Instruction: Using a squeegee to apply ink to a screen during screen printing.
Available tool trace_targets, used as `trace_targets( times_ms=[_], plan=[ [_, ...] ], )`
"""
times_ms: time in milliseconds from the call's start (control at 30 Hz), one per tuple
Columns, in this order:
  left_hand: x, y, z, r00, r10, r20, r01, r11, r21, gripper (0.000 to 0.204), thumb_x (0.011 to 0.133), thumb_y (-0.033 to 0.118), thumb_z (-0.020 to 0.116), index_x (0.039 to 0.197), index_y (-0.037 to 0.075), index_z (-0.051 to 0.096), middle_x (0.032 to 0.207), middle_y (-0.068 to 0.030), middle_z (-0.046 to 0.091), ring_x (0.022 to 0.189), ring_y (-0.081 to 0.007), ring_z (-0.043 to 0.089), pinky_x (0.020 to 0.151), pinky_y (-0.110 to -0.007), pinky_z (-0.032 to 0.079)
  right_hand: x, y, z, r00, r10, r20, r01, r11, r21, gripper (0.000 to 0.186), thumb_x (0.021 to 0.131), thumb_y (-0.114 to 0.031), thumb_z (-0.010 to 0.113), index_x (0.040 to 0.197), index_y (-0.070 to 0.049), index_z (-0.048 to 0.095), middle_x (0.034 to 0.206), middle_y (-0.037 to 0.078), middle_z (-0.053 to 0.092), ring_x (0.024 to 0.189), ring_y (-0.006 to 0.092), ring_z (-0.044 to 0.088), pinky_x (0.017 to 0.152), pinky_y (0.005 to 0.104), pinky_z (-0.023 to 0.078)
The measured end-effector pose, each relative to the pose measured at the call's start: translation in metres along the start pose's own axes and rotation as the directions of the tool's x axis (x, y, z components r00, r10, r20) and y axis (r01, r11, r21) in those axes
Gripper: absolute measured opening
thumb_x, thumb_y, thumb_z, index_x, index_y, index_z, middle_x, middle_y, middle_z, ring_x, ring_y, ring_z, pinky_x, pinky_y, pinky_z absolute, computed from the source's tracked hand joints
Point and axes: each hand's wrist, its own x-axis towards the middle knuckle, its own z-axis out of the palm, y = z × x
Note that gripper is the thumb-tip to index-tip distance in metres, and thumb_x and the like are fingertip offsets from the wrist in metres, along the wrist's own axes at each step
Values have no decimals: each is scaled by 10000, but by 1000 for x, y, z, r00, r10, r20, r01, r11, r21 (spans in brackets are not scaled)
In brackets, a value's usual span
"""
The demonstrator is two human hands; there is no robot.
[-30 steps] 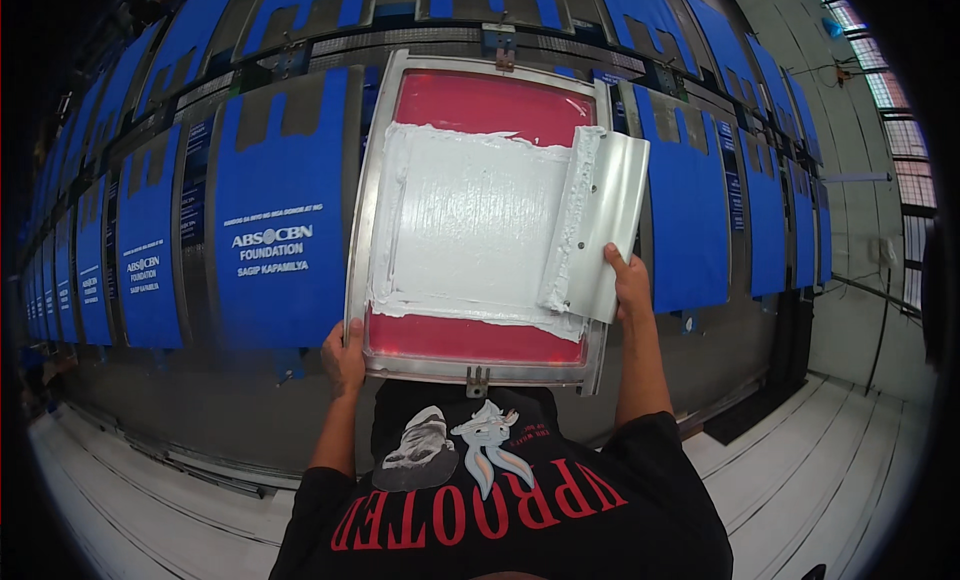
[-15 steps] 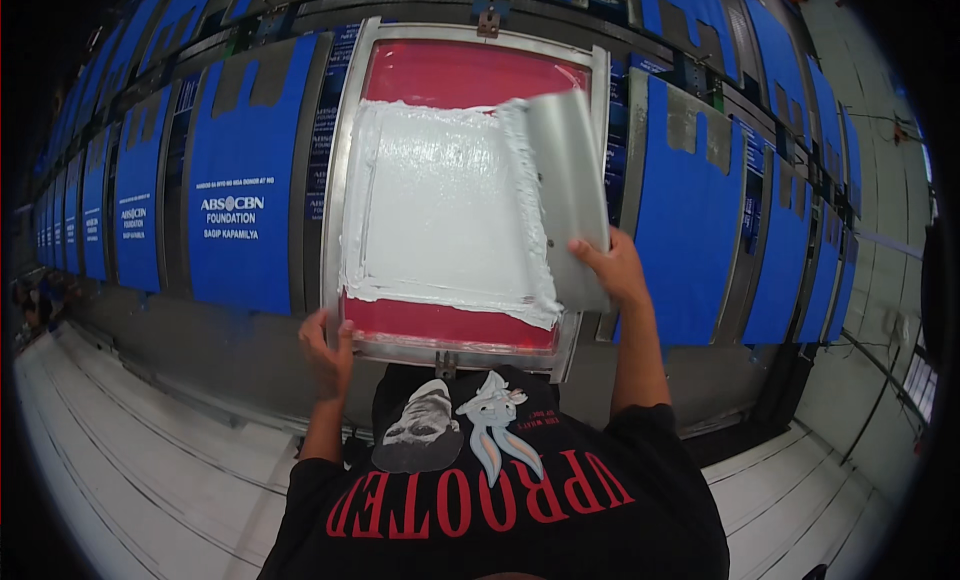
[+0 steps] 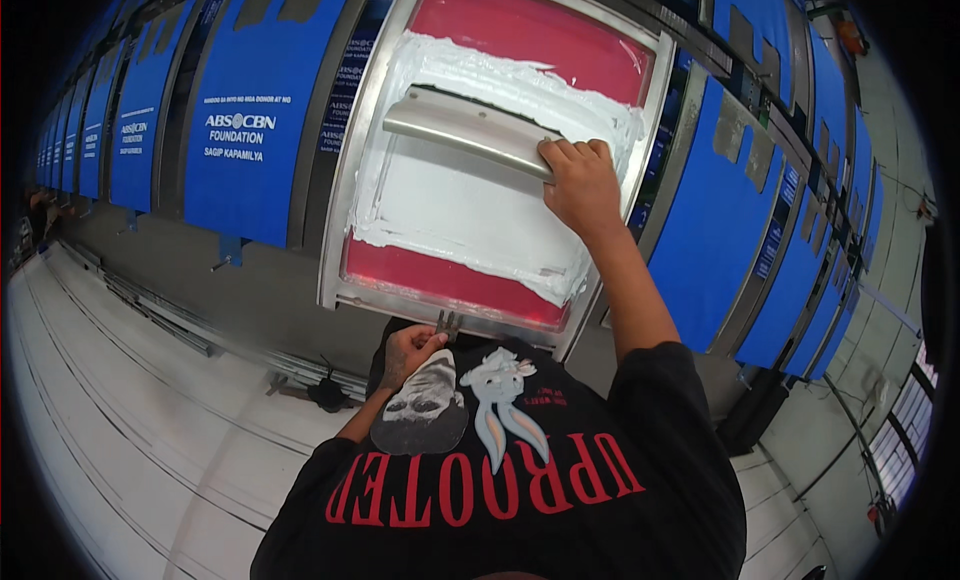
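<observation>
A screen-printing frame point(image 3: 353, 170) with a silver metal rim and a red mesh point(image 3: 450, 282) lies in front of me. Thick white ink point(image 3: 470, 216) coats the middle of the mesh, with ridges along its edges. My right hand point(image 3: 582, 185) grips the right end of a metal squeegee point(image 3: 465, 140), which lies crosswise and slightly slanted over the upper part of the ink. Its lower edge, toward the mesh, is partly hidden. Close to my body, my left hand point(image 3: 410, 352) has its thumb and fingers pinched at a small metal bracket point(image 3: 450, 324) on the frame's near edge.
Blue printed fabric panels point(image 3: 240, 120) lie on boards along the long table to the left. More blue panels point(image 3: 712, 220) continue on the right. A second row runs behind. The pale floor point(image 3: 170, 380) shows lines, with metal bars point(image 3: 150, 300) near the table.
The squeegee has turned from standing lengthwise at the ink's right side to lying crosswise over it. My left hand has moved from the frame's lower left corner to the near bracket.
</observation>
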Motion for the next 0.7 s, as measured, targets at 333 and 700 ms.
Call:
trace_targets(
  times_ms=[333,700],
  plan=[
    [-2,54,-52,774,630,58,-499,550,670,489,733,444,834,968,45,677,929,-117,660,884,-261,635,859,-383,492,-77,-91,-56,839,66,540,-219,950,225,395,727,-43,662,1117,-106,675,975,95,724,853,220,656,927,372,391],
    [87,127,-113,605,700,379,-562,38,827,345,673,141,772,982,70,636,969,-111,616,954,-300,603,915,-430,449,-151,-71,-27,899,395,188,-417,904,94,350,648,-82,771,981,-100,664,929,63,683,864,261,639,860,408,418]
  ],
)
